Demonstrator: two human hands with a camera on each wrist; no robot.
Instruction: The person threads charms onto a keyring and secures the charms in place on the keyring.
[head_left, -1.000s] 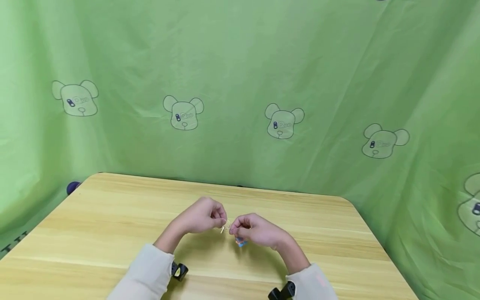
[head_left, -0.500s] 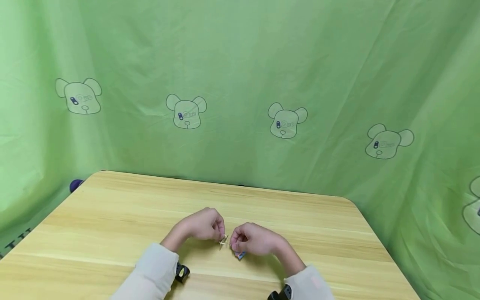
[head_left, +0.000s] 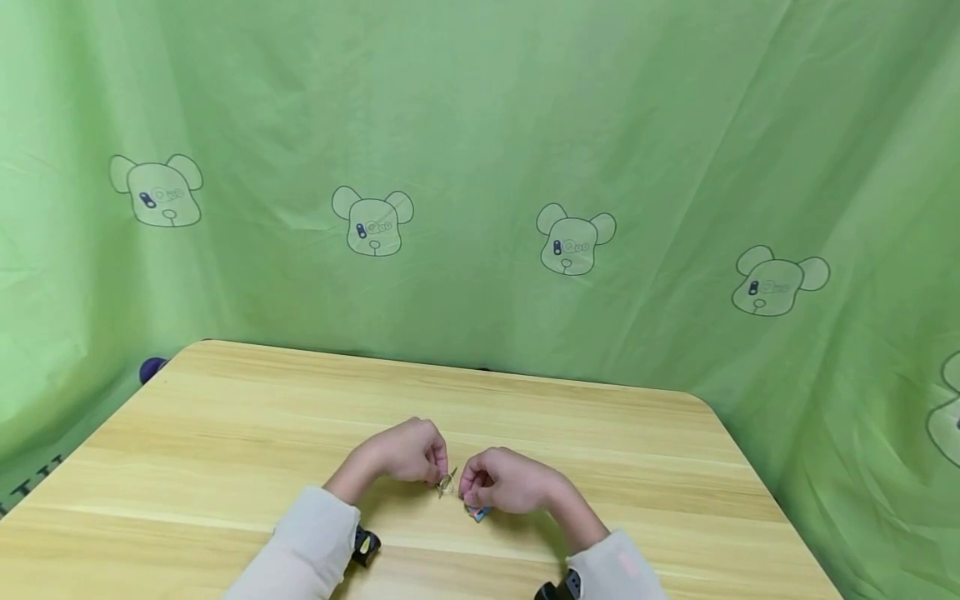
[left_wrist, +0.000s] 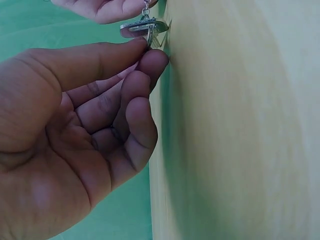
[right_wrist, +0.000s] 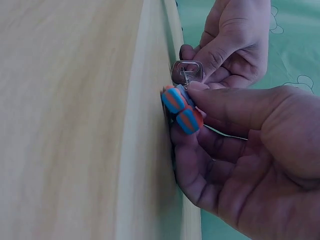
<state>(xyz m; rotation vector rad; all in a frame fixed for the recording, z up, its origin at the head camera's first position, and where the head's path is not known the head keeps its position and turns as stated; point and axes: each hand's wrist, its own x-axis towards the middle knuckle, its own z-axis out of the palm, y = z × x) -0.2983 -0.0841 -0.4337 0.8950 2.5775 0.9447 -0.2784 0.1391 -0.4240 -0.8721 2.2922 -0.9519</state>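
Over the table, my left hand (head_left: 412,450) pinches a metal key ring (left_wrist: 150,36) between thumb and forefinger; the other fingers are curled in. A flat, shiny metal piece (right_wrist: 188,71) with rounded corners and a slot, like a key head, hangs on the ring between the hands. Facing it, my right hand (head_left: 513,481) pinches a small keychain charm (right_wrist: 182,111) striped blue and orange. Its thumb lies at the charm's upper end, by a small metal link (left_wrist: 146,9). Part of the charm is hidden by the right fingers.
The hands are close above a pale wooden table (head_left: 300,392) with rounded far corners. A green curtain (head_left: 465,125) printed with bear heads stands behind and beside it. A dark round object (head_left: 152,369) shows at the table's left back corner. Both wrists wear black cameras (head_left: 366,546).
Both hands have come lower and nearer the person, keeping hold of the ring and charm. The metal piece has turned between them. Over the last half second the hands barely move.
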